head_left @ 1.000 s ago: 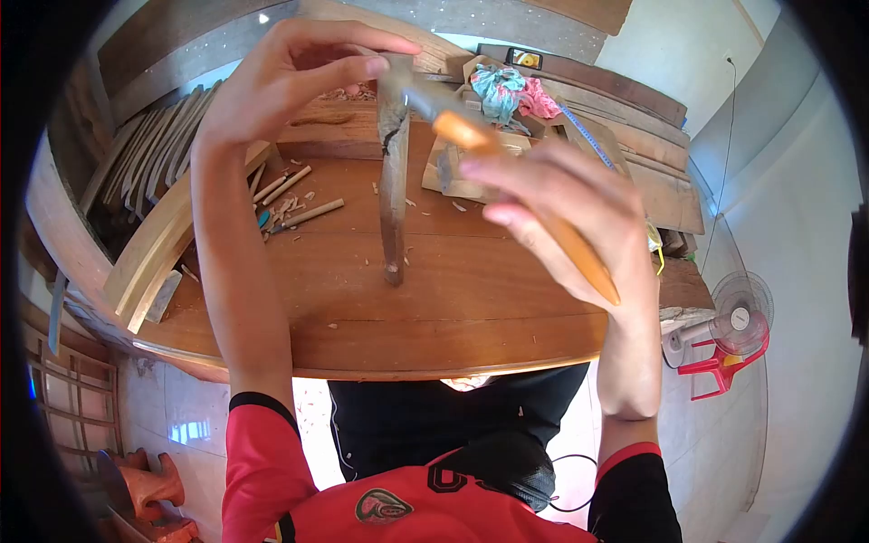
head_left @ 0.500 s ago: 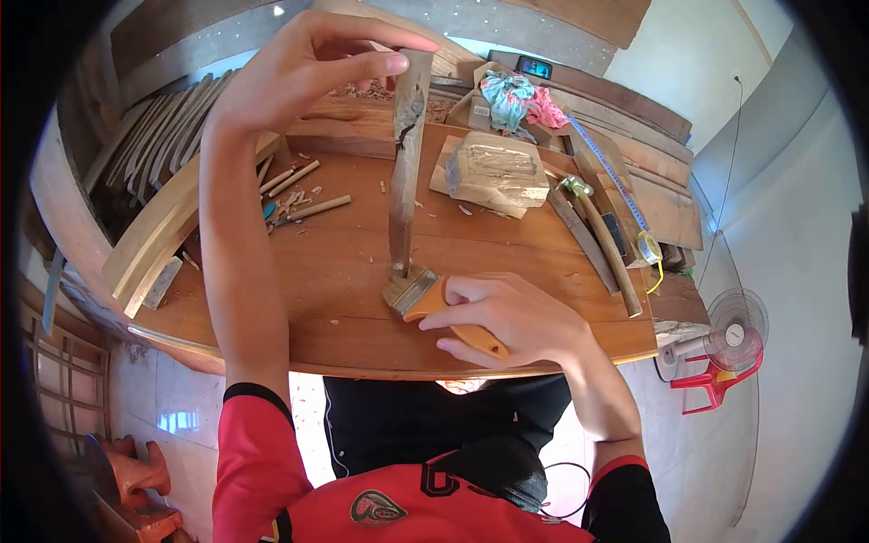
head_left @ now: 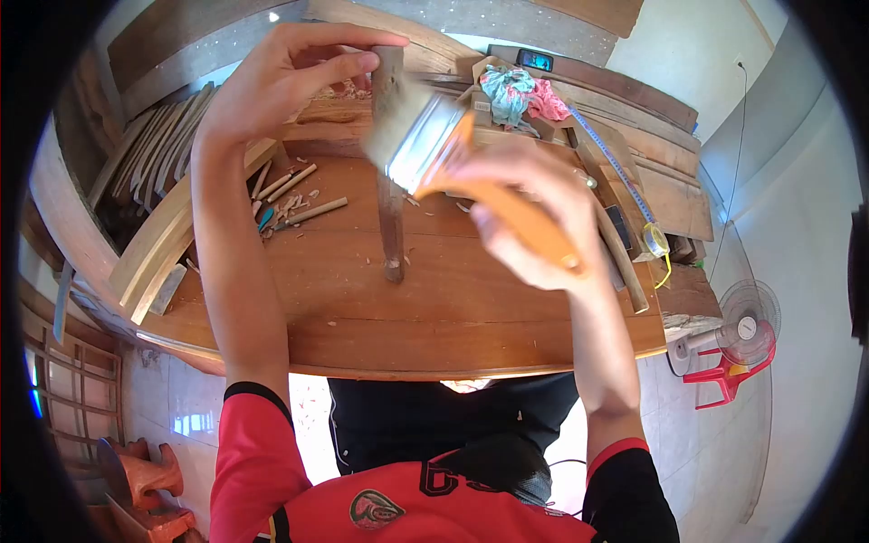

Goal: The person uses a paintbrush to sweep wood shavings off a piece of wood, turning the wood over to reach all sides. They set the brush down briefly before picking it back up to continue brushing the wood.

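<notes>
My left hand (head_left: pixel 303 68) grips the top end of a weathered wooden strip (head_left: pixel 391 226), thumb on its near side. The strip stands upright, its lower end on the brown wooden table (head_left: pixel 471 317). In my right hand (head_left: pixel 534 204) is a wide paintbrush (head_left: pixel 507 213) with an orange handle and a metal ferrule. Its pale bristles overlap the upper part of the strip. Brush and right hand are blurred by motion. Behind the brush, a wood block is mostly hidden.
Thin wooden sticks (head_left: pixel 312 212) and shavings lie left of the strip. A hammer handle (head_left: pixel 625 271), a tape measure (head_left: pixel 654 240) and crumpled cloths (head_left: pixel 511 95) are at the right. Curved wooden pieces (head_left: pixel 149 154) stack at the far left; a fan (head_left: pixel 747 326) stands beyond the table.
My right hand has raised the paintbrush from the strip's foot to its upper part. My left hand and the strip have shifted slightly left.
</notes>
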The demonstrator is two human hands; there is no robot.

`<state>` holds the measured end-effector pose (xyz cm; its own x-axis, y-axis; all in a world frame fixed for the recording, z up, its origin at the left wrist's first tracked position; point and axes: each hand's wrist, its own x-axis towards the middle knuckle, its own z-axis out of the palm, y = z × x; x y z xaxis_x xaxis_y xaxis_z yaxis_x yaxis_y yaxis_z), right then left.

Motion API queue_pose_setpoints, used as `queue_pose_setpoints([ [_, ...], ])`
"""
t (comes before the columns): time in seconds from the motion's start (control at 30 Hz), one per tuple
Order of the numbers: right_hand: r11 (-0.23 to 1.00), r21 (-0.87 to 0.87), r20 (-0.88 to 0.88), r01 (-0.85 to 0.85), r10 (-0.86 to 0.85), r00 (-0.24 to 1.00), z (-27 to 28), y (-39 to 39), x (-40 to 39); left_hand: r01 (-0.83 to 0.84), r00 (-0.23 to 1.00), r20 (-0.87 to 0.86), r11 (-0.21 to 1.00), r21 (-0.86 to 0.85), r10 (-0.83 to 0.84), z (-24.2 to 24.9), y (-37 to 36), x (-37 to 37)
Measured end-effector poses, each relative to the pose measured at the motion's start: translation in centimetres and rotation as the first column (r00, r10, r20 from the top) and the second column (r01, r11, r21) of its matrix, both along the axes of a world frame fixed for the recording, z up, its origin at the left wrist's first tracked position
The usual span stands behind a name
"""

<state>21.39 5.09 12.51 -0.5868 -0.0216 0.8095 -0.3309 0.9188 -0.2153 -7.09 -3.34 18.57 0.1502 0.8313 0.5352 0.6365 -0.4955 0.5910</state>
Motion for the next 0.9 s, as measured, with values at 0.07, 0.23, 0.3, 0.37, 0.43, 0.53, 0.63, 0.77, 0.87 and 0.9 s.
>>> queue_pose_setpoints([
  [0.07, 0.999, -0.036, 0.087, -0.017, 0.020, 0.996, -3.4, 0.2, 0.0, -0.008, 1.000, 0.006, 1.000, 0.020, 0.008, -0.3, 0.2, -0.4],
  [0.23, 0.956, -0.292, 0.436, 0.035, 0.101, 0.894, -8.0, -0.1, 2.1, -0.095, 0.994, -0.050, 0.995, 0.028, 0.096, -0.3, 0.3, -0.8],
  [0.3, 0.945, -0.325, 0.473, 0.024, 0.140, 0.870, -9.1, 0.0, 2.2, -0.070, 0.997, -0.041, 0.997, 0.027, 0.071, -0.2, 0.4, -0.7],
  [0.37, 0.928, -0.371, 0.472, 0.029, 0.161, 0.866, -9.0, 0.0, 2.2, -0.042, 0.999, -0.015, 0.999, 0.017, 0.042, -0.1, 0.2, -0.3],
  [0.43, 0.905, -0.423, 0.431, 0.043, 0.159, 0.888, -7.7, 0.1, 2.2, -0.062, 0.998, -0.003, 0.998, 0.013, 0.062, 0.1, 0.0, 0.1],
  [0.53, 0.943, -0.316, 0.322, 0.099, 0.009, 0.947, -3.9, 0.4, 1.9, -0.087, 0.995, -0.040, 0.996, -0.026, 0.086, 0.6, -0.3, 0.0],
  [0.63, 0.875, -0.481, 0.144, 0.049, 0.024, 0.989, -0.7, 0.1, 0.7, -0.069, 0.994, -0.084, 0.998, -0.001, 0.068, 0.5, -0.2, -0.5],
  [0.77, 0.903, -0.430, -0.029, -0.007, -0.007, 1.000, 2.7, -0.1, -1.2, 0.037, 0.997, -0.077, 0.994, 0.101, -0.029, 0.1, 0.3, -1.7],
  [0.87, 0.908, -0.419, 0.009, 0.025, -0.024, 1.000, 2.1, -0.2, -1.7, -0.036, 0.995, -0.092, 0.998, 0.049, 0.040, 0.5, -0.6, -1.8],
  [0.9, 0.903, -0.429, 0.012, 0.027, -0.024, 1.000, 1.4, -0.3, -1.8, -0.058, 0.993, -0.099, 0.998, 0.035, 0.061, 0.6, -0.8, -1.8],
])
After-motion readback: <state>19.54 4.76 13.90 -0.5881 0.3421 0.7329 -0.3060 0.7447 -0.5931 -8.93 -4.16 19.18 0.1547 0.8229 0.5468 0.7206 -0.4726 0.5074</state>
